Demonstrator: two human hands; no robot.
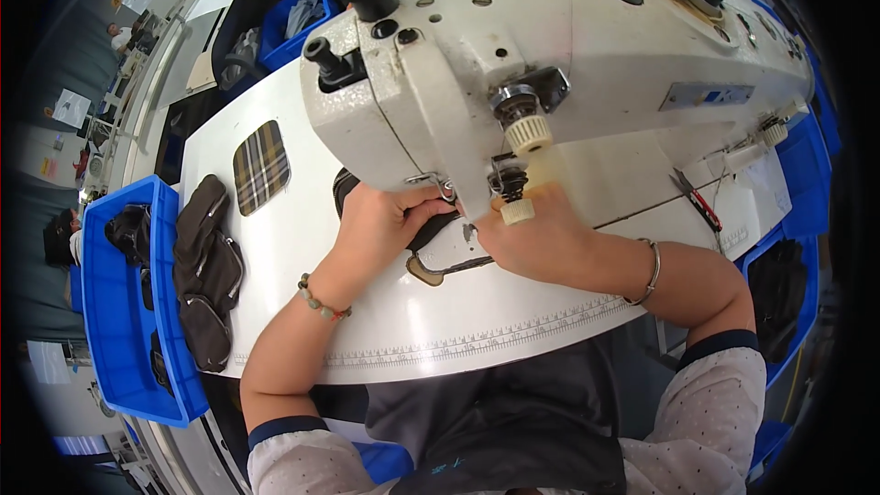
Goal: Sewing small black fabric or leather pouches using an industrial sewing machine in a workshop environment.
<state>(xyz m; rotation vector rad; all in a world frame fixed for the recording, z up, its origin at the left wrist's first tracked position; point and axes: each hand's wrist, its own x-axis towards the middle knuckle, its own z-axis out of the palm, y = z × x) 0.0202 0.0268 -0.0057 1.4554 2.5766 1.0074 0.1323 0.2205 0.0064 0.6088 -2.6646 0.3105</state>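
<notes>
Both hands work close to the needle area of a white sewing machine [412, 92]. My left hand [371, 225] is closed, thumb and index finger pinching the edge of a black fabric piece [429, 235] beside the presser foot. The rest of that fabric lies on the machine bed, partly under my left hand. On the other side of the needle, my right hand [536, 236] has curled fingers. Its fingertips are hidden behind the machine's tension knobs [518, 211], so what they grip does not show.
A plaid fabric piece [262, 168] and a dark zippered fabric bundle [206, 270] lie on the left of the white table [385, 335]. Blue bins stand at left [188, 348] and right [811, 312]. Red-handled snips [704, 206] rest at right. A printed ruler [477, 341] follows the front edge.
</notes>
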